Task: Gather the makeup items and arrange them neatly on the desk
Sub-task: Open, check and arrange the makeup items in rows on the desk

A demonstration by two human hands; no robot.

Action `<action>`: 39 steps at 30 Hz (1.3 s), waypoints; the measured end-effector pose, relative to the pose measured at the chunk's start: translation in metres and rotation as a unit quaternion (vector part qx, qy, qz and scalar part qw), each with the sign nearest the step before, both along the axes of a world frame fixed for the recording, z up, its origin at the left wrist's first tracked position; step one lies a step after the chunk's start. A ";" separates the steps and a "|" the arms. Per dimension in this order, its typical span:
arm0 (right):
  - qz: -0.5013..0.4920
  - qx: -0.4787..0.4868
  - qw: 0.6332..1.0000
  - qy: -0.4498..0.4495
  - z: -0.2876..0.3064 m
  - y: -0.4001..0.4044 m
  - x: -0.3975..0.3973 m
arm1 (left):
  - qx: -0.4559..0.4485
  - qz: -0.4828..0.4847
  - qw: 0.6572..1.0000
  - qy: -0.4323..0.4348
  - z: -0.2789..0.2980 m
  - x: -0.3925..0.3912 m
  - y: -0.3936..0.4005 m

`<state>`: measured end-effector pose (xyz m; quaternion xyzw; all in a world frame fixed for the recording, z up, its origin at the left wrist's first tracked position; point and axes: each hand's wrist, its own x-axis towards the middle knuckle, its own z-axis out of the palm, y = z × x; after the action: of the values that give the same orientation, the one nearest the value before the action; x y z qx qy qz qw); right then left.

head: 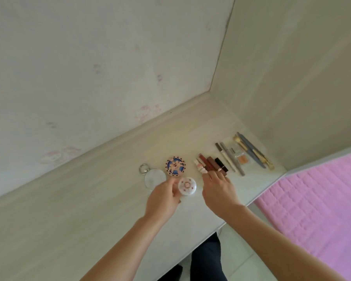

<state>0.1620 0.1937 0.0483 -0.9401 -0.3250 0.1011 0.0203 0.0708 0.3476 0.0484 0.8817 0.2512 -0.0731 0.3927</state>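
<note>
On the pale desk (89, 209) my left hand (163, 199) holds a round white compact (187, 186) with a pink flower lid by its left edge. Behind it lie a blue-and-pink patterned compact (175, 166) and a round mirror with a key ring (154, 177). My right hand (218, 188) reaches with straight fingers to a row of lipsticks (210, 163), its fingertips touching their near ends. Further right lie pencils (228, 159), a small clear eyeshadow case (242, 158) and brushes (251, 151), lined up side by side.
The desk sits in a corner, with walls behind and to the right. A pink quilted bed (316, 203) lies right of the desk. My dark trouser legs (207, 258) show below the desk's front edge.
</note>
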 end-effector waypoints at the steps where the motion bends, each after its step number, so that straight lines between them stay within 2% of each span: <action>1: -0.003 0.003 1.000 -0.008 -0.002 0.006 -0.011 | 0.012 -0.004 1.000 0.000 -0.003 -0.010 0.008; 9: -0.002 0.004 1.000 -0.016 -0.009 0.040 -0.063 | 0.076 -0.044 0.996 -0.019 -0.020 -0.060 0.045; 14: 0.012 0.018 0.999 -0.038 -0.001 0.062 -0.058 | 0.105 -0.054 0.993 -0.025 -0.020 -0.065 0.056; 19: 0.055 0.004 0.998 -0.034 -0.018 0.089 -0.035 | 0.181 -0.076 0.977 -0.088 -0.039 -0.050 0.073; 24: 0.102 0.004 0.992 -0.075 -0.040 0.104 -0.026 | 0.140 -0.041 0.972 -0.182 -0.083 -0.046 0.094; 28: 0.128 -0.008 0.986 -0.110 -0.057 0.108 -0.026 | 0.118 -0.090 0.966 -0.211 -0.105 -0.045 0.105; 32: 0.160 0.019 0.976 -0.148 -0.066 0.110 -0.022 | 0.139 -0.118 0.950 -0.252 -0.115 -0.043 0.111; 36: 0.181 0.042 0.968 -0.169 -0.073 0.110 -0.019 | 0.121 -0.099 0.951 -0.267 -0.117 -0.039 0.110; 39: 0.171 0.041 0.974 -0.140 -0.067 0.112 -0.021 | 0.104 -0.050 0.954 -0.277 -0.110 -0.040 0.106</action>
<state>0.1407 0.3060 -0.0191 -0.8738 -0.4843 -0.0430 -0.0042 0.0309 0.4539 -0.0617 0.9147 0.0939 0.1811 0.3489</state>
